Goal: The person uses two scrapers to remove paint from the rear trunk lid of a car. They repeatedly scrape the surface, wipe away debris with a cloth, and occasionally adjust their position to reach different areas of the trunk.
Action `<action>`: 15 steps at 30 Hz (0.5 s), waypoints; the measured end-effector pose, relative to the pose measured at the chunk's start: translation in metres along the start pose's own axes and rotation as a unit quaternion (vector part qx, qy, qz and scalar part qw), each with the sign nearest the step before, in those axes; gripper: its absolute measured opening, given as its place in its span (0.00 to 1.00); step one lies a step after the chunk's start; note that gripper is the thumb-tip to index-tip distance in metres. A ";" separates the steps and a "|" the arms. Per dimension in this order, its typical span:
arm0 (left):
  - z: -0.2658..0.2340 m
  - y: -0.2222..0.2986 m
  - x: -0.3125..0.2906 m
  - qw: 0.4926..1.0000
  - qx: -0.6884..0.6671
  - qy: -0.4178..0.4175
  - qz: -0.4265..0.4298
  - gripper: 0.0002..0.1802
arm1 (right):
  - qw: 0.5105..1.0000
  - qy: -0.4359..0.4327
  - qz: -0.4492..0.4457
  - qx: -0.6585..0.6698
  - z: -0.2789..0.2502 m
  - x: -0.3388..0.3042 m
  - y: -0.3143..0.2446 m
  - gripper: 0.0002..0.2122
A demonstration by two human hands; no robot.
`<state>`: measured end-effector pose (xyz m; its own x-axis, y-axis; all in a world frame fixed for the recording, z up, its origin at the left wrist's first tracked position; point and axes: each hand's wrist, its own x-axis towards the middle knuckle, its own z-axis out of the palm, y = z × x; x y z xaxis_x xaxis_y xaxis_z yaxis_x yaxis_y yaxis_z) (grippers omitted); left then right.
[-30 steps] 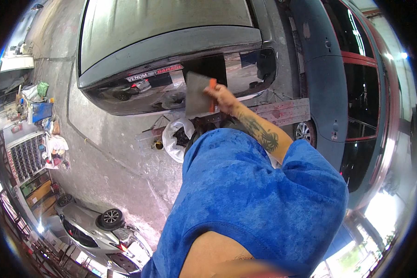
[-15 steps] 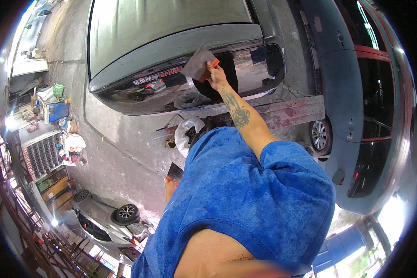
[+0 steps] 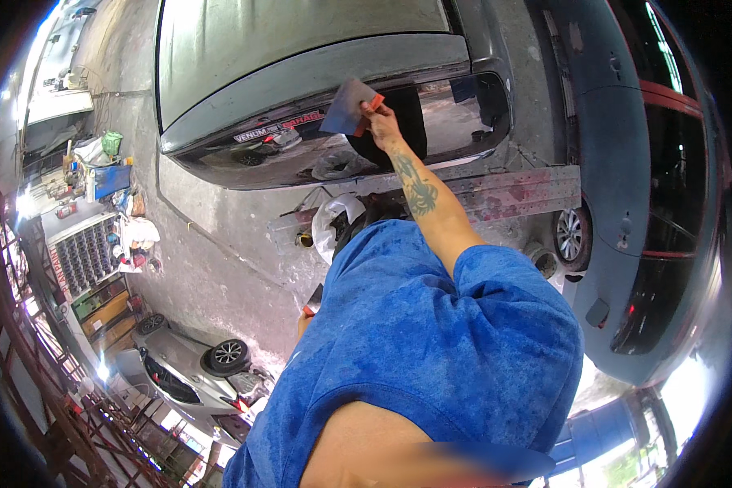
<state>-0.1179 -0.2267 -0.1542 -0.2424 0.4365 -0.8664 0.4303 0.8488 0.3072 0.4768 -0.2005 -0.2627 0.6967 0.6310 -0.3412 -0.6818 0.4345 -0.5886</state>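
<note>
My right hand [image 3: 381,126] grips a wide putty spreader [image 3: 346,112] by its orange handle. The thin grey blade slants over the dark rear glass [image 3: 256,154] of a vehicle, its upper corner near the grey primed strip [image 3: 325,81] above the glass. Whether the blade touches the surface, I cannot tell. Low at my left side, my left hand [image 3: 303,323] is closed on a second putty spreader [image 3: 316,298] with an orange-red handle and dark blade. My blue shirt hides much of that hand and blade.
A stained plank bench [image 3: 529,193] stands between me and the vehicle, with a white plastic bag [image 3: 328,224] beside it. A matt blue-grey car [image 3: 602,187] is close on the right. Farther left are a silver car [image 3: 183,370] and a cluttered work area with a blue bin [image 3: 108,182].
The right spreader's blade has tilted slightly and now looks bluer. My left spreader has slipped further behind my shirt. The whole view has shifted a little.
</note>
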 end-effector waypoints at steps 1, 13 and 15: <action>-0.001 -0.001 -0.001 1.000 0.003 0.000 0.000 0.21 | 0.999 0.042 0.025 0.004 -0.005 -0.002 -0.008 0.14; 0.007 0.000 -0.010 1.000 0.007 0.008 0.001 0.21 | 0.996 0.056 0.009 0.068 0.011 -0.012 -0.010 0.10; 0.010 0.001 -0.010 1.000 0.003 0.009 0.002 0.21 | 0.992 0.080 -0.045 0.084 0.009 -0.014 -0.016 0.12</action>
<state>-0.1070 -0.2331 -0.1495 -0.2556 0.4455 -0.8580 0.4368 0.8450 0.3087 0.4754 -0.2107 -0.2422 0.7737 0.4809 -0.4124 -0.6335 0.5935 -0.4964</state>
